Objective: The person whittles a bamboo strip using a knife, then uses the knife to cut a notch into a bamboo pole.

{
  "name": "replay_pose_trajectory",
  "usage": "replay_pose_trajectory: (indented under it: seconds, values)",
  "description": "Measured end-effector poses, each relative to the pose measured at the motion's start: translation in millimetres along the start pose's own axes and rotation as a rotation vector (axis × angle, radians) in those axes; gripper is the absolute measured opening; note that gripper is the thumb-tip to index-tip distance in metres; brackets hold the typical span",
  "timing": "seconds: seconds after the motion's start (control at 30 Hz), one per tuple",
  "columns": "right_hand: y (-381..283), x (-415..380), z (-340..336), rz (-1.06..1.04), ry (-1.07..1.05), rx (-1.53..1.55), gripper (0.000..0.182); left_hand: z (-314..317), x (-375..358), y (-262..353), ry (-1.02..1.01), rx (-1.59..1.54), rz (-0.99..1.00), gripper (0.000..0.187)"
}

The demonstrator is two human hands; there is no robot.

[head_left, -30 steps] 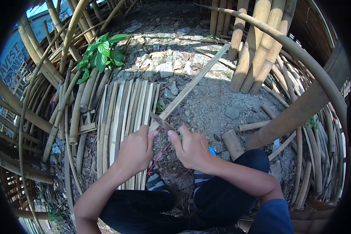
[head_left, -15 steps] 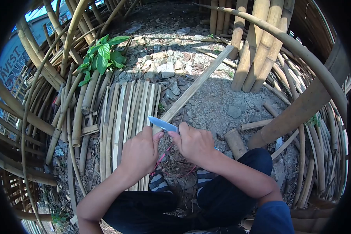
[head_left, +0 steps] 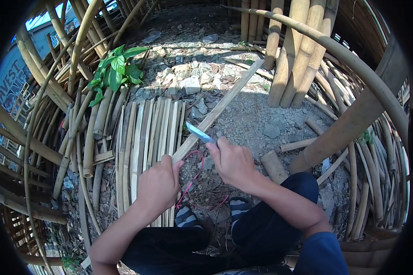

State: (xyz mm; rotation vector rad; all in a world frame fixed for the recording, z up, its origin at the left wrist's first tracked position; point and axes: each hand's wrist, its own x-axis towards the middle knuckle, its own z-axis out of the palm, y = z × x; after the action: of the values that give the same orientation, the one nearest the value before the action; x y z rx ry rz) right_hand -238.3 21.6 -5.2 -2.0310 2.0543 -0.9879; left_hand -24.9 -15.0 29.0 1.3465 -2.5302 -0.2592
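My left hand (head_left: 159, 183) is closed around the near end of a long bamboo strip (head_left: 225, 101), which slants away up and to the right. In my closed right hand (head_left: 234, 162) is a knife (head_left: 199, 133), its handle hidden by the fingers. The blade points up and left and overlaps the strip in this view, a little beyond my left hand. Beside my left hand, a row of split bamboo strips (head_left: 144, 130) lies on the ground. A pink string (head_left: 198, 172) curls on the ground between my hands.
Thick bamboo posts (head_left: 303, 55) stand at the back right, and a slanted post (head_left: 339, 130) rises near my right knee. A short bamboo piece (head_left: 274, 167) lies by that knee. Bamboo poles (head_left: 98, 119) and a green plant (head_left: 117, 68) are at the left.
My right hand with the knife has moved slightly right and away from my left hand, the blade shifting farther along the strip. My left hand has moved slightly left and down with the strip.
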Motion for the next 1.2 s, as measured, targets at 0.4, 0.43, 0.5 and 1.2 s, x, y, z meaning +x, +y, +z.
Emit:
replay_pose_trajectory:
  seconds: [0.4,0.43,0.5,1.2]
  values:
    - [17,17,-4,-0.15,0.141,-0.139,0.038,-12,-4,-1,0.015,-0.022,-0.031,0.036]
    - [28,24,-11,-0.156,0.153,-0.167,0.037,-13,-6,-3,0.014,-0.022,-0.03,0.036]
    - [35,32,-17,-0.166,0.172,-0.202,0.037,-14,-7,-5,0.004,-0.018,-0.019,0.036]
    - [144,104,-56,0.409,0.034,-0.148,0.063,-7,-16,-18,-0.088,-0.005,-0.099,0.036]
